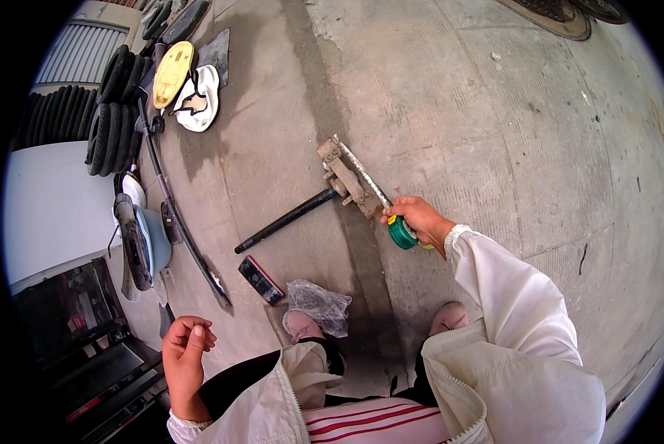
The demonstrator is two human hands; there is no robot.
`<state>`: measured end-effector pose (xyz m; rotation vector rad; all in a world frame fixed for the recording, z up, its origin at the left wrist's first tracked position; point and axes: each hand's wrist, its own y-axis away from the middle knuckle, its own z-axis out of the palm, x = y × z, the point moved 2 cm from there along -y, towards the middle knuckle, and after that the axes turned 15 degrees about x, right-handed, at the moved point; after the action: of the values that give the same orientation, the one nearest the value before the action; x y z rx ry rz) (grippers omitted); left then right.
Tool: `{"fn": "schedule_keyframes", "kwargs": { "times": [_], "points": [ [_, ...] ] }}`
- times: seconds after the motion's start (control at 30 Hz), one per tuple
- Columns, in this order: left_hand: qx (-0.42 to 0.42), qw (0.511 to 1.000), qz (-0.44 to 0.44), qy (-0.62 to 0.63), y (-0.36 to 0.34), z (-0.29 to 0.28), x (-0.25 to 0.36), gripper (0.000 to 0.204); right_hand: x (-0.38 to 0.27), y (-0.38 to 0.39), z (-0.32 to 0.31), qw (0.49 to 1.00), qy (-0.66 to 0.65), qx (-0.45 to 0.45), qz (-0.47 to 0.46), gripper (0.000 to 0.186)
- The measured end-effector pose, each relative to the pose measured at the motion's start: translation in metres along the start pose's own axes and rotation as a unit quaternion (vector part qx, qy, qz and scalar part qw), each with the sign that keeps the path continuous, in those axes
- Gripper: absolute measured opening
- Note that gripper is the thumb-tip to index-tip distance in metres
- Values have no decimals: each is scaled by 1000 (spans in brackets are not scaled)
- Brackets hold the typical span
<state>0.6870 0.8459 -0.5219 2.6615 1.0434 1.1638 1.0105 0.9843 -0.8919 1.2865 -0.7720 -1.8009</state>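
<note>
My right hand [418, 220] grips a green tape measure [401, 233] with a yellow patch. Its pale blade [367, 176] runs out up and to the left, alongside a rusty metal bracket [341, 175] on the concrete. From the bracket a black tube [286, 220] slants down to the left on the ground. My left hand [186, 357] is raised at the lower left, away from these things; its fingers curl in against the thumb and nothing shows in them.
By my feet lie a red-and-black rectangular object [261, 281] and a clear plastic bag [324, 305]. A long dark pole [172, 203] crosses the left side. Beyond are a yellow seat-shaped piece [173, 74], a white one [199, 98], a light-blue bucket [156, 240] and stacked tires [111, 138].
</note>
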Motion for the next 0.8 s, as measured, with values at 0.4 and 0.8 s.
{"fn": "schedule_keyframes", "kwargs": {
  "times": [0.4, 0.8],
  "points": [
    [2, 1000, 3, -2, -2, -1, -4, 24, -1, 2, 1, 1000, 13, 5, -3, 8],
    [-78, 995, 17, -54, 4, -1, -8, 26, -4, 4, 4, 1000, 7, 7, -1, 8]
  ]
}}
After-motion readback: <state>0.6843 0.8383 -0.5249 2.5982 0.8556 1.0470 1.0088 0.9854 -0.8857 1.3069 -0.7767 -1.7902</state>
